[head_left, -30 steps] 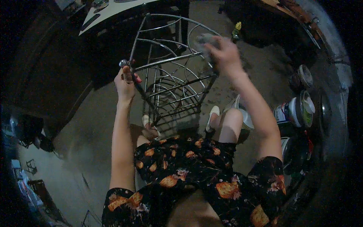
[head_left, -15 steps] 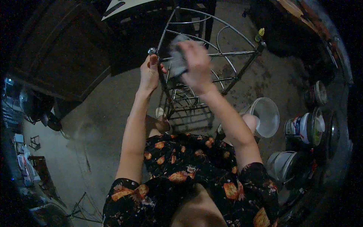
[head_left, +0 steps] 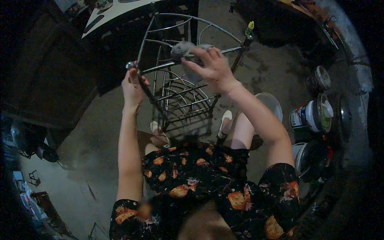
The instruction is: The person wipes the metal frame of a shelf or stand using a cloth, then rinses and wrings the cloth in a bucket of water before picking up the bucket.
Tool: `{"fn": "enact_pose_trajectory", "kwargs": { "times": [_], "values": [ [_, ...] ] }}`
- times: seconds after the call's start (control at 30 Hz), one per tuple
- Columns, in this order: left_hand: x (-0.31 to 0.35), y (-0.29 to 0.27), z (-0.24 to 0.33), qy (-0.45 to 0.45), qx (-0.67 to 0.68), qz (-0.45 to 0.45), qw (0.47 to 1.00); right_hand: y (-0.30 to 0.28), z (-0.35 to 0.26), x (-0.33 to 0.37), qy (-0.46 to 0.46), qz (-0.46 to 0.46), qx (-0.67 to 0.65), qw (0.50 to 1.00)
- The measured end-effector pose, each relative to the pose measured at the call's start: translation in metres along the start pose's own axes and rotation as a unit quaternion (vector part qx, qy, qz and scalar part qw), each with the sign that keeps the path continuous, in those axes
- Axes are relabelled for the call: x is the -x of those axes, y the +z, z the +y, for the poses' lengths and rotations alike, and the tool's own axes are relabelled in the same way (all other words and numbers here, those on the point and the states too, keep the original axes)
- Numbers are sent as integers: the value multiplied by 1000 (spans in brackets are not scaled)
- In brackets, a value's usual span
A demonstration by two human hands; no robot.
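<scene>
A silver metal rack [head_left: 160, 67] of curved bars and tiers stands upright in front of me. My left hand [head_left: 134, 90] is closed around its near left corner post, just below a round shiny knob. A crumpled grey cloth [head_left: 184, 49] lies over the rack's upper front bar. My right hand [head_left: 214, 72] presses the cloth against that bar, fingers bent over it; part of the cloth is hidden under the hand. Lower tiers of the rack show between my forearms.
A yellow bottle [head_left: 249, 29] stands beyond the rack's right corner. Several buckets line the right side, including a white one [head_left: 310, 116] and a pale tub [head_left: 270, 105] behind my right forearm. A white tabletop [head_left: 120, 9] is at the far left, a dark cabinet [head_left: 44, 76] nearer.
My right hand and the cloth have slid from near the left post to the right along the front bar. The view has shifted, so the rack and left hand appear further left.
</scene>
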State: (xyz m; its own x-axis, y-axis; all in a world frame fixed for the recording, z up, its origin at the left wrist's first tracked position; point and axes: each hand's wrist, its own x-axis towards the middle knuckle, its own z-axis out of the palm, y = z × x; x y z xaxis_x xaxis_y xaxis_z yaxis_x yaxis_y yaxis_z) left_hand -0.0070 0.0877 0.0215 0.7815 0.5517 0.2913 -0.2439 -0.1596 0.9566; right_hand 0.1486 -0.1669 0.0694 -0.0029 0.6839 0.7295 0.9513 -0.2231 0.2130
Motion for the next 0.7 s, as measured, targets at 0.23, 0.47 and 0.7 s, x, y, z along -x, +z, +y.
{"fn": "enact_pose_trajectory", "kwargs": {
  "times": [0.23, 0.47, 0.7],
  "values": [
    [8, 17, 27, 35, -59, 6, 998, -25, 31, 62, 313, 204, 6, 928],
    [4, 9, 36, -13, -74, -39, 996, 15, 31, 83, 636, 379, -621, 257],
    [3, 0, 43, -36, -106, -53, 992, 75, -42, 26, 580, 307, -743, 135]
  ]
}}
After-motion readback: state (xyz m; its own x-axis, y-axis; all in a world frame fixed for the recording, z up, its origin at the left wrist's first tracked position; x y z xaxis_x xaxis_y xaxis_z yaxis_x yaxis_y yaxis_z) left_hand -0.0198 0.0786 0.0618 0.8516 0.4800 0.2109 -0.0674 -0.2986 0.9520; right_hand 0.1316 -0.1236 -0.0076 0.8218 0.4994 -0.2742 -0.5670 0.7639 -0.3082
